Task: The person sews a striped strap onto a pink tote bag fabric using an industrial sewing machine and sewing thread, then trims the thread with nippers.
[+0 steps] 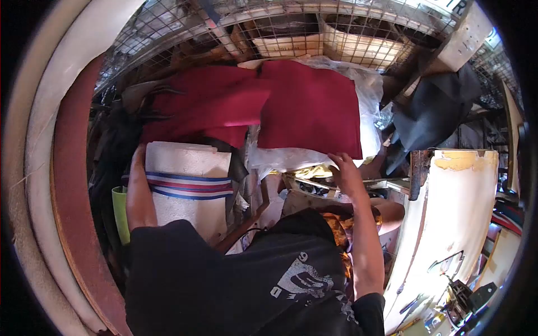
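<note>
Two overlapping maroon sheets of fabric-like material [311, 106] lie across the work surface, one reaching left and one at the right. My right hand [346, 172] is at the near edge of the right-hand sheet, close to its corner, with fingers closed on that edge. Clear plastic film [367, 101] spreads under the sheet. My left arm reaches past a white roll bound with a striped band [188, 185]. At the left sheet's near edge, my left hand [138, 152] is mostly hidden, and its fingers do not show.
Wire mesh [358, 39] runs along the back. Dark material [434, 106] hangs at the right. A worn pale panel [457, 207] stands at my right, with tools below it. Long rolls [42, 168] curve along the left, near a green tube-like object [120, 213].
</note>
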Demonstrator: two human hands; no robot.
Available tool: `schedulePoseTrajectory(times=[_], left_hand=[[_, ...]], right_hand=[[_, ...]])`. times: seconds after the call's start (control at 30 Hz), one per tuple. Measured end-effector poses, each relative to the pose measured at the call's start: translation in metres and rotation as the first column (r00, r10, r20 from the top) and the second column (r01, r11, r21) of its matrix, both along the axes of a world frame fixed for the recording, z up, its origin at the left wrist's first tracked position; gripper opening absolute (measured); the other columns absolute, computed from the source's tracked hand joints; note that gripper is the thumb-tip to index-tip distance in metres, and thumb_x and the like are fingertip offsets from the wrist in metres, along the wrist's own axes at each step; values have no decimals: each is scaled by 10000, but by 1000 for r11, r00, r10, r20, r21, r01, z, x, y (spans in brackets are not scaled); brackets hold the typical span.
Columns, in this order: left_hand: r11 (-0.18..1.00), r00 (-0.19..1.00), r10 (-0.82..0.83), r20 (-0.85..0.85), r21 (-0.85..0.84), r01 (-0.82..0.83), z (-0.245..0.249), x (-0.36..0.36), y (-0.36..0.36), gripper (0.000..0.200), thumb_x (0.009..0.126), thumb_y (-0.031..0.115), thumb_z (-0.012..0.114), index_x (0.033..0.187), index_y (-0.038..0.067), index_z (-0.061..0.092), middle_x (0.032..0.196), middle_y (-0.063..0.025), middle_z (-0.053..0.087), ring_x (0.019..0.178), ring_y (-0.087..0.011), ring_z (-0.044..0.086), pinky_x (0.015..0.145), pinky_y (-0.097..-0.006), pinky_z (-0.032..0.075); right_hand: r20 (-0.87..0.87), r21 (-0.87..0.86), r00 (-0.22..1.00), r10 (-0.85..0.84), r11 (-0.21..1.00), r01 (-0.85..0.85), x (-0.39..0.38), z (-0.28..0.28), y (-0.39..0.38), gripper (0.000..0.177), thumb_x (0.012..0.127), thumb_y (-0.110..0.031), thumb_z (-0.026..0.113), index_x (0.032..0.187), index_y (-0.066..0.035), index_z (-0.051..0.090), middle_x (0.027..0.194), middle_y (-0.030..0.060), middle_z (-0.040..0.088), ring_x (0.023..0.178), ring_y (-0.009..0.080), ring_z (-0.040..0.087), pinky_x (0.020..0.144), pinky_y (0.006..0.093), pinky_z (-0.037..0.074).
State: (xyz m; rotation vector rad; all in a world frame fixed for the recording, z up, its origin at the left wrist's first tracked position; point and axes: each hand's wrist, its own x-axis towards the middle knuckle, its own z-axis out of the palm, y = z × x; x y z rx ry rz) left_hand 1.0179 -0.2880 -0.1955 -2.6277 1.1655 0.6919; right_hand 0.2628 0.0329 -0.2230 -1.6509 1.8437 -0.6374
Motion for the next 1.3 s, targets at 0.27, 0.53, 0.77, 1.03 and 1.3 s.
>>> schedulePoseTrajectory(times=[0.27,0.53,0.77,1.03,1.3], left_hand=[[622,681,-513,522,-320,714,90,-123,-45,471,860,280,665,1237,3,613,1219,-254,664,1134,-461,632,944,-548,524],[649,656,-752,61,-110,753,50,-161,-130,442,891,301,698,1255,50,675,1367,-242,603,1302,-375,561,1100,-437,443],[654,639,-747,182,28,756,21,-147,-149,705,911,355,684,1467,-31,485,1508,-253,494,1426,-365,452,1182,-420,370],[715,691,-683,237,27,698,-27,-125,-176,721,882,419,724,1419,-26,544,1472,-261,527,1371,-395,507,1146,-443,411],[761,736,-560,381,-115,639,-40,-144,-188,501,921,418,695,1217,14,679,1240,-241,671,1185,-384,643,1007,-491,519]], right_hand=[[205,93,910,-362,932,350,-38,35,97,315,972,-104,638,1279,-38,657,1199,193,660,1052,368,659,930,429,525],[-87,10,926,-368,929,370,-38,-6,177,283,1016,-121,577,1253,11,657,1210,204,661,1117,377,643,967,441,505],[-220,-45,829,-514,854,518,-15,-28,176,228,988,-94,600,1174,3,691,1162,186,695,1093,371,665,957,438,521],[-246,91,815,-525,824,559,-15,-26,152,230,1012,-175,598,1175,-53,706,1185,200,682,1095,398,656,914,454,525],[-297,0,791,-536,828,561,-12,-24,143,192,969,-124,647,1127,-46,726,1116,151,672,1024,359,658,898,436,521]])
